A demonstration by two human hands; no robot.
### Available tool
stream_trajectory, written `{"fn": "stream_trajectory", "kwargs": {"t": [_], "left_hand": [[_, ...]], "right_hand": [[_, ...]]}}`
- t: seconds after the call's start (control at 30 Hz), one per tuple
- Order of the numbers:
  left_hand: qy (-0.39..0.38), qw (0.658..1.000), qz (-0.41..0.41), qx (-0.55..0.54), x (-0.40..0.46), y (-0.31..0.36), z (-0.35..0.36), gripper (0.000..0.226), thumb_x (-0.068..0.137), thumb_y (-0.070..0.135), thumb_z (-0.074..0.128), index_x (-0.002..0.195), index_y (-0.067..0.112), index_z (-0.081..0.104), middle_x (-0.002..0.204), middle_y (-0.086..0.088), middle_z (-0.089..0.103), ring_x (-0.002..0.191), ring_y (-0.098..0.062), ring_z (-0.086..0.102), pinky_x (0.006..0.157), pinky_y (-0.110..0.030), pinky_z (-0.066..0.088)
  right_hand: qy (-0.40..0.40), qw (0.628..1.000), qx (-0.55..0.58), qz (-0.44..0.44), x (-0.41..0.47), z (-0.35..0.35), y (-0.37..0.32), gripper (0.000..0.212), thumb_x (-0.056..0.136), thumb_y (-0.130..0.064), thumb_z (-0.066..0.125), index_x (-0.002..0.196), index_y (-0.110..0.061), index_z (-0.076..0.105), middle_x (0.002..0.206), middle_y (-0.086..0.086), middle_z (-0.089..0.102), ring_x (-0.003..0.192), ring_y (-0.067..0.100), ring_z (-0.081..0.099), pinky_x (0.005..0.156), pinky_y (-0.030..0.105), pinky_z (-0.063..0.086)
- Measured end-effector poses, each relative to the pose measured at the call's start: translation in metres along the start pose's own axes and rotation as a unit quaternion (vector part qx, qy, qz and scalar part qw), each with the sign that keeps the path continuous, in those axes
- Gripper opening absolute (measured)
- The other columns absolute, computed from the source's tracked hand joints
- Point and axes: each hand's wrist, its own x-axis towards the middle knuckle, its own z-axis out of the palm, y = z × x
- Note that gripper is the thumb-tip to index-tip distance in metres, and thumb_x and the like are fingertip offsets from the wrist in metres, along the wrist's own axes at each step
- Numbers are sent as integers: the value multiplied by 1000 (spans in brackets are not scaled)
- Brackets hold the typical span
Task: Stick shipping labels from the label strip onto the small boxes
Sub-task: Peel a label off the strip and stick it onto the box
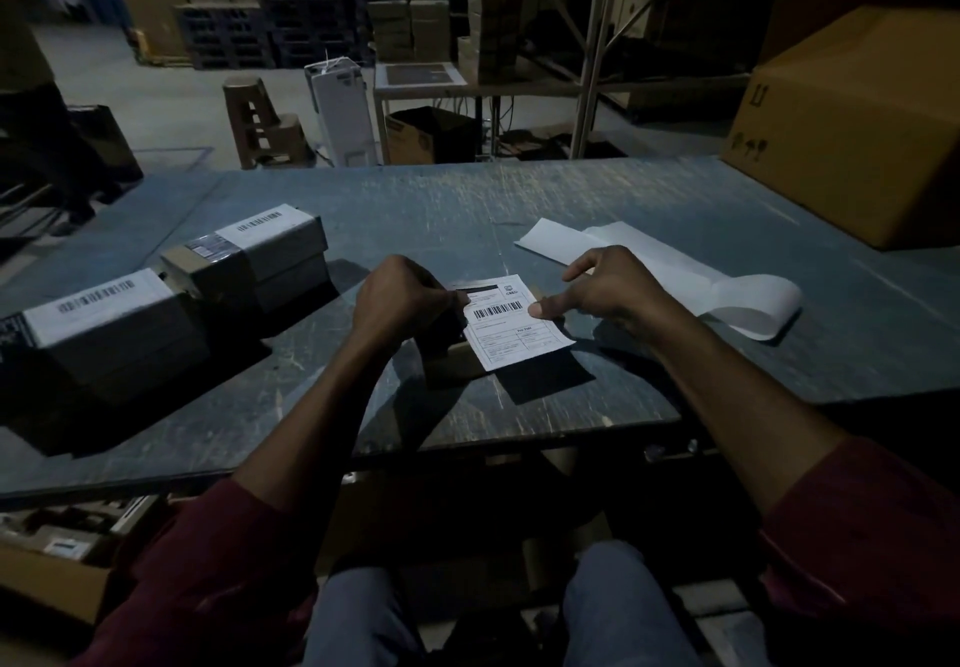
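A white shipping label (511,323) with a barcode lies tilted over a small brown box (449,362) at the table's front middle; the box is mostly hidden under it. My left hand (402,297) pinches the label's upper left edge with curled fingers. My right hand (602,289) presses its thumb on the label's right edge, the other fingers loosely spread above. The white label strip (675,276) lies curled on the table just behind my right hand. Two labelled small boxes (254,255) (104,328) stand at the left.
A large cardboard carton (852,125) sits at the table's right rear corner. The worn grey table (467,209) ends near my knees. A box of goods (62,547) stands on the floor at lower left. Stools, pallets and shelving stand behind the table.
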Motion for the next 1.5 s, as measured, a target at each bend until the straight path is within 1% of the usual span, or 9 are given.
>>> {"fn": "stream_trajectory", "kwargs": {"t": [0.27, 0.37, 0.5, 0.6, 0.77, 0.93, 1.07, 1.2, 1.5], "left_hand": [[88, 995, -24, 46, -5, -35, -18, 28, 81, 38, 86, 78, 10, 82, 67, -10, 73, 67, -25, 71, 60, -32, 45], [104, 993, 34, -35, -17, -42, -22, 33, 83, 47, 83, 81, 14, 82, 65, -1, 72, 58, -12, 64, 60, -29, 47], [-57, 991, 47, -113, -39, -28, -28, 74, 66, 52, 92, 132, 25, 70, 115, 3, 74, 100, -12, 71, 84, -30, 57], [-164, 984, 70, -29, -44, -27, -24, 100, 66, 20, 98, 152, 15, 49, 135, 4, 65, 121, -9, 61, 85, -5, 44], [-85, 983, 158, -33, -41, -35, -20, 70, 59, 24, 90, 126, 19, 72, 113, 4, 78, 105, -9, 74, 88, -32, 62], [-68, 966, 224, -109, -45, -29, -21, 77, 64, 3, 98, 132, 20, 66, 128, 9, 71, 120, -1, 65, 95, -17, 55], [-97, 962, 208, -145, -46, -26, -27, 89, 63, 2, 98, 138, 28, 59, 140, 6, 61, 131, -5, 58, 106, -32, 54], [-146, 947, 108, -267, -50, -12, -36, 86, 63, 30, 98, 139, 43, 60, 141, 0, 60, 126, -12, 64, 100, -42, 59], [26, 962, 20, -271, -52, 23, -14, 47, 68, 42, 95, 105, 20, 77, 94, 0, 81, 85, -14, 78, 75, -32, 63]], "right_hand": [[-19, 997, 72, 15, -2, 1, 10, 68, 56, -32, 104, 106, 3, 73, 87, 9, 70, 76, 22, 60, 68, 35, 50], [-41, 995, 87, 8, -1, 2, 14, 59, 61, -30, 101, 105, -2, 74, 88, 8, 72, 74, 22, 61, 65, 32, 50], [-45, 988, 144, -14, 7, 7, 24, 44, 75, -36, 93, 102, -7, 74, 92, 17, 76, 76, 29, 68, 65, 36, 52], [-52, 978, 201, -15, 11, 11, 30, 39, 86, -43, 83, 101, -8, 74, 88, 21, 73, 69, 30, 62, 51, 31, 43], [-141, 960, 241, -39, 6, 19, 31, 60, 87, -53, 80, 101, 5, 71, 89, 22, 75, 71, 32, 65, 61, 38, 48], [-213, 932, 286, -69, -3, 11, 20, 47, 90, -40, 80, 122, -7, 74, 119, 16, 77, 113, 37, 73, 102, 52, 56], [-194, 927, 289, -137, -6, 7, 10, 41, 83, -20, 81, 121, -5, 74, 115, 14, 79, 111, 35, 74, 92, 40, 61], [-188, 930, 270, -166, -10, 4, 4, 52, 74, -17, 87, 122, -5, 71, 111, 15, 79, 105, 34, 76, 81, 37, 65], [-174, 924, 299, -166, -24, 16, -12, 51, 77, -21, 87, 124, -13, 69, 113, 17, 78, 102, 30, 77, 89, 42, 63]]}}
